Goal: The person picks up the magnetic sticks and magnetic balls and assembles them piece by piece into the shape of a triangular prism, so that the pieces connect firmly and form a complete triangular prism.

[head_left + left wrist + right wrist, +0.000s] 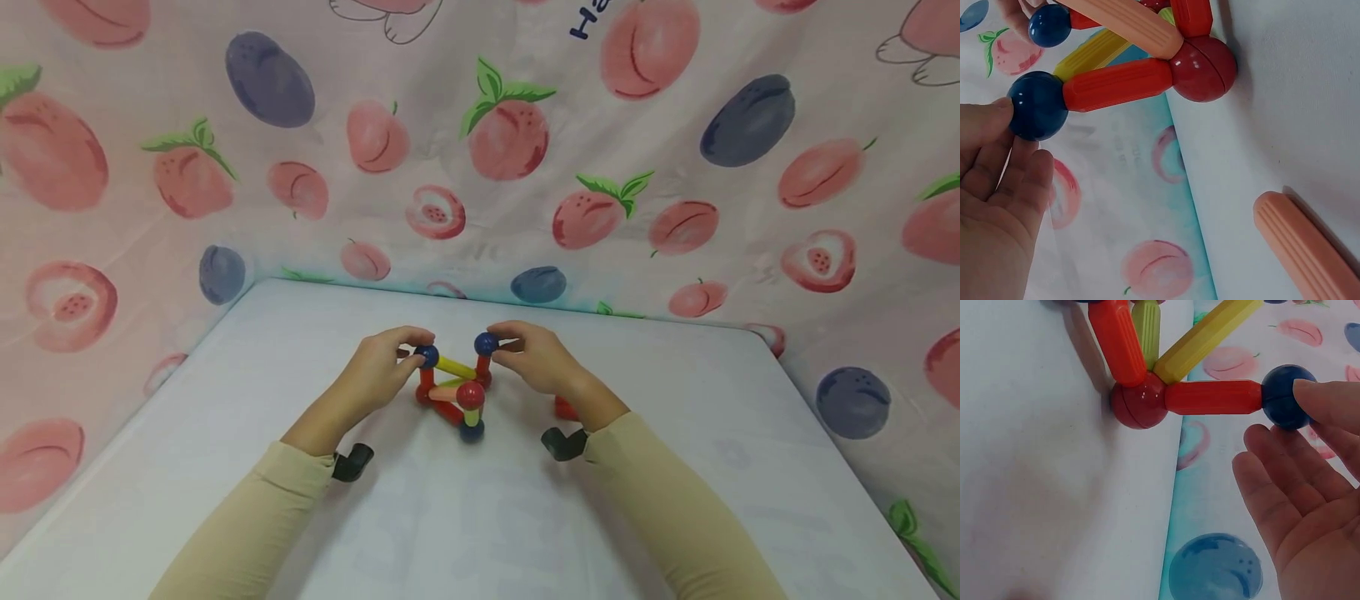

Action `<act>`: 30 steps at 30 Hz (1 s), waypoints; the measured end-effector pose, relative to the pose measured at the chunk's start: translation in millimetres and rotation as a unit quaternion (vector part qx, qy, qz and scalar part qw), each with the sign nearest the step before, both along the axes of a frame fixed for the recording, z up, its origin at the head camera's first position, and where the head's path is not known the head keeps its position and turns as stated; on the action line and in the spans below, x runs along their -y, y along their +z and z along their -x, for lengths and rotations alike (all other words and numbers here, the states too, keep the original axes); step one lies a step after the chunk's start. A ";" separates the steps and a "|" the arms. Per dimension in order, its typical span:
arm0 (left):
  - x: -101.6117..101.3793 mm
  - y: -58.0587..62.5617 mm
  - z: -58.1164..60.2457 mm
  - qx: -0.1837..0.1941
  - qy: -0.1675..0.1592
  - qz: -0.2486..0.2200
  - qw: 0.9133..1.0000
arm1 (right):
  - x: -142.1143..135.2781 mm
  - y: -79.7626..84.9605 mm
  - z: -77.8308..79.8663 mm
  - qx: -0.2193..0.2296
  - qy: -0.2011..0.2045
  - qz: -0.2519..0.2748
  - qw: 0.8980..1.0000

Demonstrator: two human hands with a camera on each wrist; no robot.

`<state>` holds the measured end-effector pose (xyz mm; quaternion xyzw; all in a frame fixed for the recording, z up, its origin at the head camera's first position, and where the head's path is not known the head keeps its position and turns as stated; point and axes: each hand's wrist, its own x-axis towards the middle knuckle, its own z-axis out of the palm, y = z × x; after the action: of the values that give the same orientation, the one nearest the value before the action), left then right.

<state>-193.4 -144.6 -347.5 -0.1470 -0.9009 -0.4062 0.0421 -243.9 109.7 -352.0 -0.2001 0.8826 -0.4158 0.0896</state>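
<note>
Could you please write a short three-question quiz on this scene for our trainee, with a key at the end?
1. In the left wrist view, what lies on the tabletop, apart from the structure?
2. True or false: the left hand pinches a red ball.
3. What colour of rod joins the ball in the right hand to the structure? (A) yellow (B) red (C) green

Key
1. A peach-coloured rod.
2. False; it pinches a blue ball.
3. B, a red rod.
</note>
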 end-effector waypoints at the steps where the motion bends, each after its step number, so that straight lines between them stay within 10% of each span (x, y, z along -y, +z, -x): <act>1: -0.2 0.0 0.2 0.001 0.000 0.000 1.000 | 0.9 0.0 0.5 0.000 0.000 -0.001 1.000; 23: 0.3 -0.3 1.2 -0.001 0.003 0.006 1.000 | 5.1 -1.4 -15.6 0.005 0.009 -0.013 1.000; 30: -1.0 7.6 -19.4 -0.037 -0.035 0.001 0.999 | 4.5 0.4 -23.6 0.006 0.012 -0.014 1.000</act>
<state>-173.9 -143.6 -339.9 -0.1938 -0.8935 -0.4005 0.0607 -220.3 105.2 -351.6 -0.2065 0.8853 -0.4038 0.1027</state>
